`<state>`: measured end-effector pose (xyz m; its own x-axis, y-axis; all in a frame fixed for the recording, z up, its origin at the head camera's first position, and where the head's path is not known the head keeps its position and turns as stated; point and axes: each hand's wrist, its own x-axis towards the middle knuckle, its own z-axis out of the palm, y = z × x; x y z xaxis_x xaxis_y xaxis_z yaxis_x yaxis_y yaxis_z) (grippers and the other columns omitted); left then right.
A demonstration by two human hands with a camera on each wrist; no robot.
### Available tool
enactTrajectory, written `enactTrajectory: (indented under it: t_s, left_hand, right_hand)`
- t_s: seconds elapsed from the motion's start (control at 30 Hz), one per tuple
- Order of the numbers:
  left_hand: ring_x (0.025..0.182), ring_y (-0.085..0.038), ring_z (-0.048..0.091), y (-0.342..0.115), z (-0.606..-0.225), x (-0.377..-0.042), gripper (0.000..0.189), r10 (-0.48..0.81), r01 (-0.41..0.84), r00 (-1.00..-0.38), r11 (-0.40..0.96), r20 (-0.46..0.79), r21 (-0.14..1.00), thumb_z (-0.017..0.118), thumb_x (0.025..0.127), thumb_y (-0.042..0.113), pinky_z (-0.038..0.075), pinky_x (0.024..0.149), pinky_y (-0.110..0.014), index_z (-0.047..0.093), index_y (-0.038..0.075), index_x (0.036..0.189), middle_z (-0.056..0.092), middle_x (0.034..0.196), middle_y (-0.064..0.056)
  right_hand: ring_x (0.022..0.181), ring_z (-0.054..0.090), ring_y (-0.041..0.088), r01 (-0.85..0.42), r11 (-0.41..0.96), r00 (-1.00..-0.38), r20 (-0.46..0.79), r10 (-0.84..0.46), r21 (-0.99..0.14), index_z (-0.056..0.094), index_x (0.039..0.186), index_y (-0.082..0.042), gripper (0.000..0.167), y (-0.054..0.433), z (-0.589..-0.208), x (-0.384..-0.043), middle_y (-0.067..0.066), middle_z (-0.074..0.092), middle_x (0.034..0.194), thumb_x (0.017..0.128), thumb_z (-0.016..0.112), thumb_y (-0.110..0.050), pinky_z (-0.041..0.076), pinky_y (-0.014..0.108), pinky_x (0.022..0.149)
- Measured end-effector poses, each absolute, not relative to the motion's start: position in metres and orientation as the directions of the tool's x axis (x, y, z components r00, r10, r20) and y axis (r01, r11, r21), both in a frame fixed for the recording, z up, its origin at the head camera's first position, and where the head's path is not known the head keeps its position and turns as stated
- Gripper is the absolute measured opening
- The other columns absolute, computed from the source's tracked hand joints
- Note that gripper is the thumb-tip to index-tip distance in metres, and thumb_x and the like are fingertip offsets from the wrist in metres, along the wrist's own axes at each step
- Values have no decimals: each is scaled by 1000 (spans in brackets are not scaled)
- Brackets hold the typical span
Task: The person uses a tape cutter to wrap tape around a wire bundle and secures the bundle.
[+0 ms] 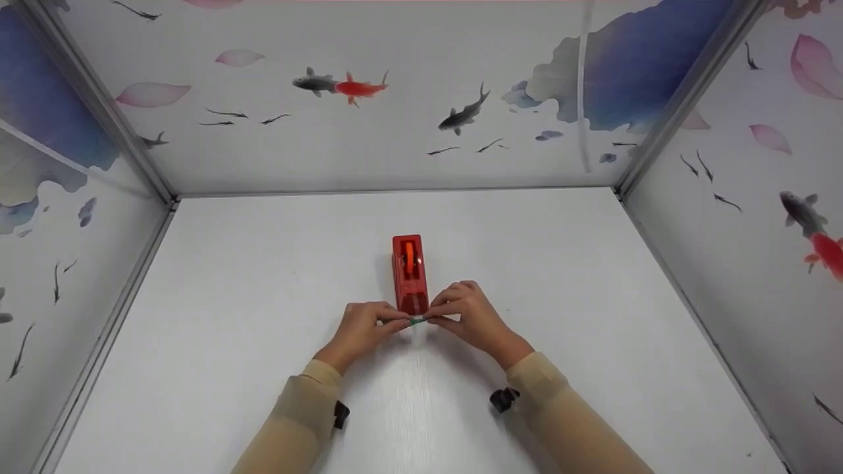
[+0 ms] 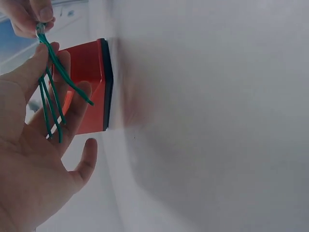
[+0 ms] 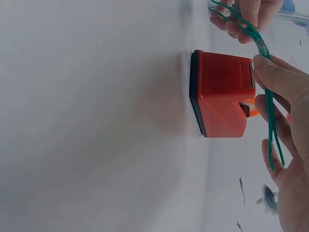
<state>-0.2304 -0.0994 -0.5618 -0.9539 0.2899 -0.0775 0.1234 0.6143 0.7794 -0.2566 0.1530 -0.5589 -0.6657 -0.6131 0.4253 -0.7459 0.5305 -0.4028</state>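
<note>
Both hands hold a small bundle of thin green wires [image 3: 269, 116], its loose ends spreading out on either side. Clear tape [image 3: 262, 47] is wrapped round the middle of the bundle. My left hand [image 1: 363, 329] pinches one side between thumb and fingertips, while my right hand [image 1: 473, 320] pinches the other side close by. Just beyond the fingertips stands a red tape dispenser [image 1: 409, 283] with an orange hub [image 1: 409, 259]. In the left wrist view several green strands [image 2: 53, 104] hang across the left palm and fingers.
A white tabletop [image 1: 263, 263] lies under the hands, enclosed by printed panels [image 1: 395, 145] at the back and both sides. Metal corner posts [image 1: 691, 92] join the panels. A small black camera [image 1: 504, 399] sits at the right wrist.
</note>
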Motion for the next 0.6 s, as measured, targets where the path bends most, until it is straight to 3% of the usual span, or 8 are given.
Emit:
enactTrajectory:
  t_s: [0.2, 0.47, 0.6]
  left_hand:
    - [90, -16, 57, -100, -565, -230, 16, 292, 44, -947, 541, -138, 840, 77, 93, 34, 46, 77, -33, 83, 31, 108, 78, 94, 7]
    - [93, -16, 56, -98, -565, -230, 17, 257, 84, -963, 584, -85, 808, 84, 87, 34, 45, 79, -33, 84, 32, 105, 71, 95, 9]
    - [88, -15, 56, -97, -563, -230, 17, 261, 180, -965, 620, 16, 763, 85, 86, 29, 46, 75, -31, 84, 31, 103, 73, 92, 9]
  right_hand:
    - [96, 65, 13, -741, 534, -671, 417, -613, -406, 85, 99, -21, 16, 152, -558, -256, -7, 77, 96, 84, 87, -16, 42, 48, 103]
    - [95, 65, 12, -747, 537, -665, 417, -620, -393, 85, 96, -21, 14, 149, -556, -256, -7, 77, 95, 82, 89, -18, 44, 49, 103]
    - [95, 66, 10, -743, 545, -669, 399, -627, -389, 84, 97, -23, 14, 149, -555, -257, -10, 78, 95, 83, 88, -20, 43, 48, 102]
